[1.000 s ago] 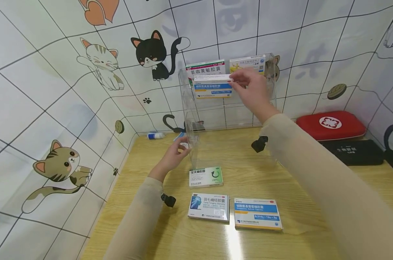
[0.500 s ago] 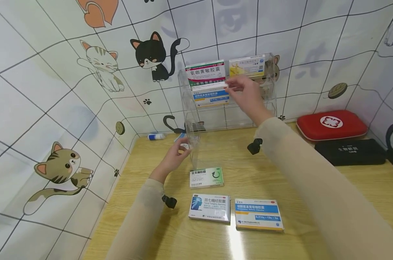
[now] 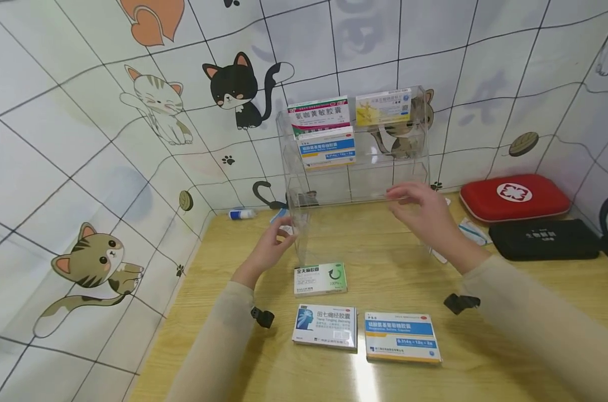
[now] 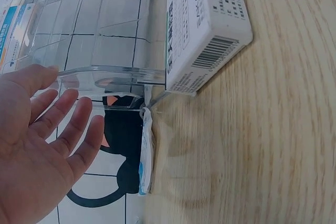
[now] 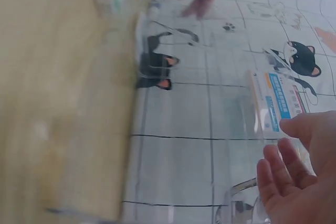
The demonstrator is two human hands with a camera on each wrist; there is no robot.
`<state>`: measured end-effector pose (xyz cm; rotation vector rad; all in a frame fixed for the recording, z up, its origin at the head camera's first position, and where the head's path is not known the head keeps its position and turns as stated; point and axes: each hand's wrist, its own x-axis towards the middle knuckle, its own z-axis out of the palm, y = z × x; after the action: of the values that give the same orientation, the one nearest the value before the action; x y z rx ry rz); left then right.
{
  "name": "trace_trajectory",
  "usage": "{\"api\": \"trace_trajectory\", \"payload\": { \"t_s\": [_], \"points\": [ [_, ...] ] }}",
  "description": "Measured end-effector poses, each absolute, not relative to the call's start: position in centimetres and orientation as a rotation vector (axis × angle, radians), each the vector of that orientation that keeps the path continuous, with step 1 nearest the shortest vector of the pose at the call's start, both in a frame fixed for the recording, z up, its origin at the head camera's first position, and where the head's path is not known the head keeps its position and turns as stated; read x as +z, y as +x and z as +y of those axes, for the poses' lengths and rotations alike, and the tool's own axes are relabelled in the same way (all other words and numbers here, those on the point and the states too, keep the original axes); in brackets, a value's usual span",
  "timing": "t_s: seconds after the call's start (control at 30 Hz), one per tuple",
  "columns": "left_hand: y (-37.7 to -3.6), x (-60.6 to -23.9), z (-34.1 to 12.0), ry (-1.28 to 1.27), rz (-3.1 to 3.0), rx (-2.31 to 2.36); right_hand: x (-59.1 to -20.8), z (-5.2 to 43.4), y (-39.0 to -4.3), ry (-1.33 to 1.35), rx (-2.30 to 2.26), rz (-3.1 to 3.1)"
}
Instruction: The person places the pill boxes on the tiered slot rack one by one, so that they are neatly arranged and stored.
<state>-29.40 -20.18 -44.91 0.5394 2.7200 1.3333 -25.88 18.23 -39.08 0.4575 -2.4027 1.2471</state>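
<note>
A clear acrylic rack [image 3: 329, 202] stands on the wooden table. My left hand [image 3: 270, 245] is at its lower left side; in the left wrist view the thumb tip lies at the rack's edge and the fingers are loosely extended. My right hand [image 3: 429, 215] is in front of the rack's right side, fingers loosely bent and holding nothing. On the upper tier, a blue-and-white medicine box [image 3: 327, 149] leans in front of a green-and-red medicine box [image 3: 320, 116]. To their right sits a yellow-and-white medicine box [image 3: 383, 107].
On the table lie a green-and-white medicine box [image 3: 320, 279], a white medicine box with a blue head picture [image 3: 326, 327] and another blue-and-white medicine box [image 3: 402, 337]. A red case [image 3: 515, 196] and black pouch [image 3: 544, 239] are at right; a small white-and-blue tube [image 3: 241, 214] lies back left.
My right hand lowered the blue-and-white medicine box onto the upper tier, let go of it, and moved down and right. My left hand stays at the rack's side.
</note>
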Motion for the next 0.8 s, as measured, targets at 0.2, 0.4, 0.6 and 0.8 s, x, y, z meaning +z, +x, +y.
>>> {"api": "trace_trajectory", "payload": {
  "t_s": [0.2, 0.4, 0.6, 0.8],
  "points": [
    [-29.4, -44.8, -20.1, 0.554, 2.720, 1.325, -42.1, 20.2, -22.0, 0.488, 1.191, -2.547],
    [-29.4, -44.7, -20.4, 0.549, 2.718, 1.349, -44.0, 21.2, -18.6, 0.524, 1.184, -2.666],
    [-29.6, -44.9, -20.4, 0.551, 2.719, 1.346, -45.4, 21.7, -15.9, 0.555, 1.194, -2.781],
    [-29.7, -45.0, -20.4, 0.569, 2.720, 1.344, -46.1, 22.5, -13.7, 0.551, 1.197, -2.917]
  ]
}}
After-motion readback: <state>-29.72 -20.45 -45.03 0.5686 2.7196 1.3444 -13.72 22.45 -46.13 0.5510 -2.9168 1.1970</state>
